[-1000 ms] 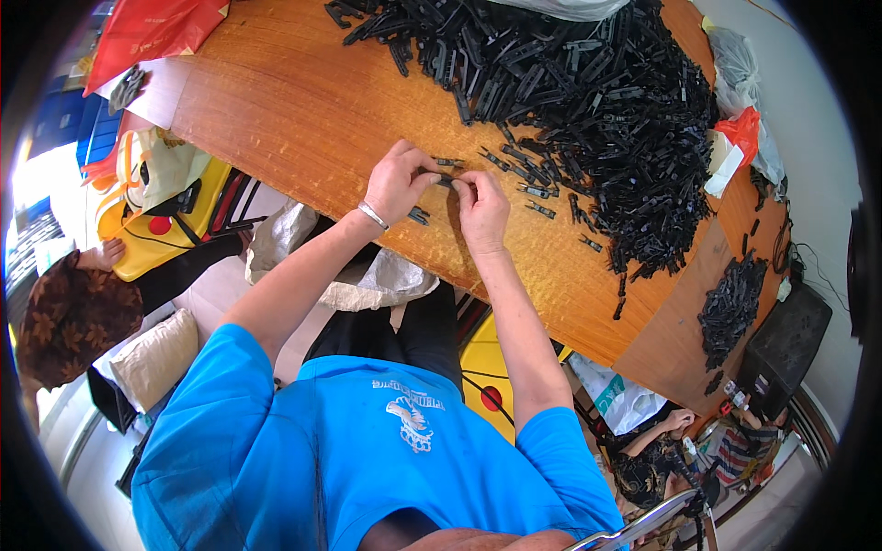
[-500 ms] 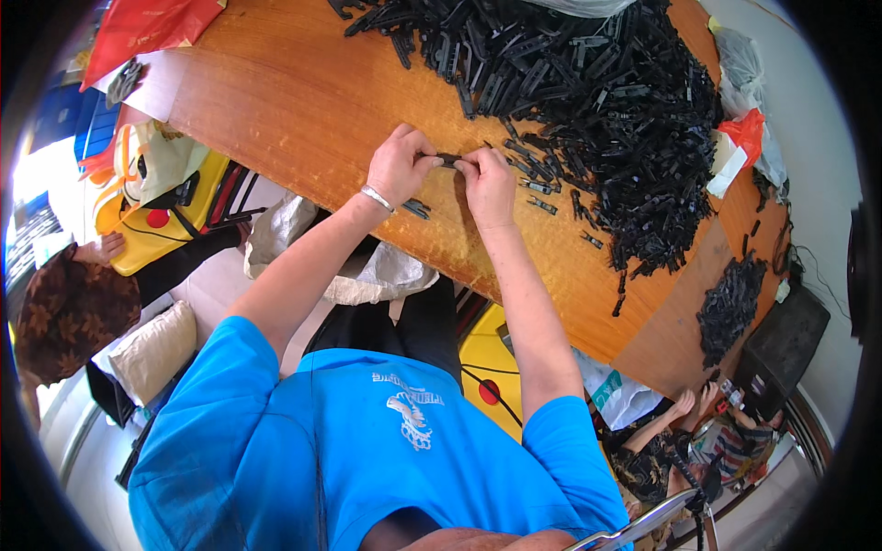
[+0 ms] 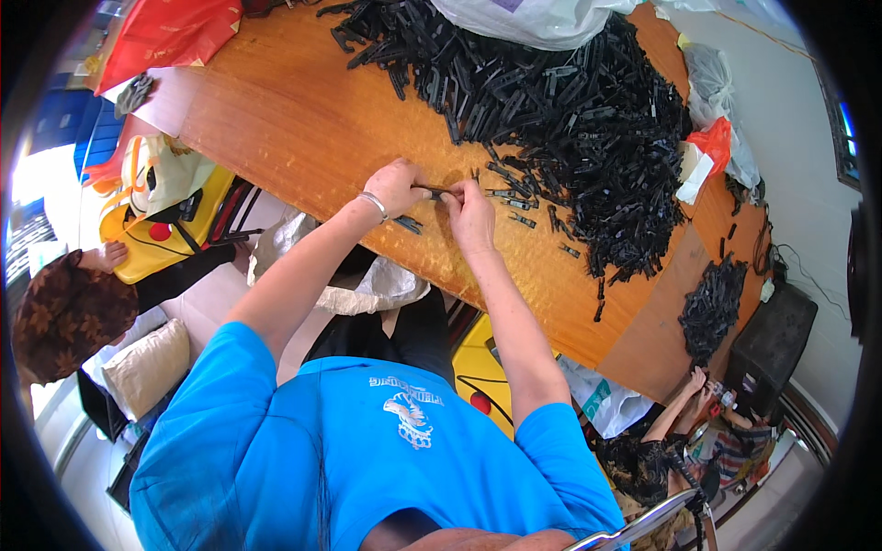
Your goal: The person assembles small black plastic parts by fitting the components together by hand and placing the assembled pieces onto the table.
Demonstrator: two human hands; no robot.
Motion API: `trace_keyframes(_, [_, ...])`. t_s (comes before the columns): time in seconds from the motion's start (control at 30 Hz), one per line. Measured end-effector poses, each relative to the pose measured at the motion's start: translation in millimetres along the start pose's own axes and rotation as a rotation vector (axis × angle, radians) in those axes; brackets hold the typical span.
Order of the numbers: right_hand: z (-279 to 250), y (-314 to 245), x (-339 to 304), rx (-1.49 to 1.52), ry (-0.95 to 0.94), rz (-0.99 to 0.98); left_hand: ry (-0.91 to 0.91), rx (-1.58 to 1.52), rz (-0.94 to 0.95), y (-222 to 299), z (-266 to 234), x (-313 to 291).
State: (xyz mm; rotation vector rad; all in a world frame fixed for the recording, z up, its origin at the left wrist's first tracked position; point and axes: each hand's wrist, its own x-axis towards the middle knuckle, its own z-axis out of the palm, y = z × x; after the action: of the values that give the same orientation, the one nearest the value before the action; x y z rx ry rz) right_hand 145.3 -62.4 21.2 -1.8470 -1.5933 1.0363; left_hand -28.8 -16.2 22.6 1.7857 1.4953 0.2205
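Note:
Both my hands are over the near part of the wooden table, holding a slim dark plastic piece between them. My left hand pinches its left end. The fingers of my right hand are closed on its right end. The fingers partly cover the piece, so its exact kind cannot be made out. A few similar dark pieces lie below my left wrist. To the right of my right hand, several loose black pieces lie at the edge of a big heap of black plastic parts.
A white plastic bag rests on the heap's far side. A smaller black heap lies on the right, near a black bin. A pale sack hangs open below the table edge. Other people's hands show at lower right.
The whole view has shifted slightly. My hands stay over about the same table spot, still pinching the piece, which now looks thinner, as if turned. The right fingers have closed in a little.

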Motion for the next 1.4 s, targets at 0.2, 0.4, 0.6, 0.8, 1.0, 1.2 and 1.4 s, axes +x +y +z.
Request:
trace_keyframes(0.2, [1, 13, -19, 0.418, -0.151, 0.198, -0.139, 0.011, 0.067, 14, -10, -17])
trace_keyframes(0.4, [12, 16, -35, 0.547, -0.206, 0.303, -0.25, -0.026, 0.023, 3, -18, -17])
trace_keyframes(0.6, [-34, 19, 2, -0.312, 0.088, -0.265, -0.177, 0.257, 0.228, -18, -26, -16])
trace_keyframes(0.8, [-48, 32, 27, -0.572, 0.025, -0.431, 0.011, 0.239, 0.37, 0, -19, 30])
trace_keyframes(1.0, [-26, 19, 23, -0.435, 0.086, -0.273, 0.299, 0.384, 0.398, 19, -10, 84])
trace_keyframes(1.2, [-4, 14, 10, -0.292, 0.121, -0.139, 0.161, 0.495, 0.506, 20, -12, 84])
trace_keyframes(1.4, [-6, 15, 2, 0.291, 0.259, -0.018, 0.114, -0.59, 0.135, 25, 2, 36])
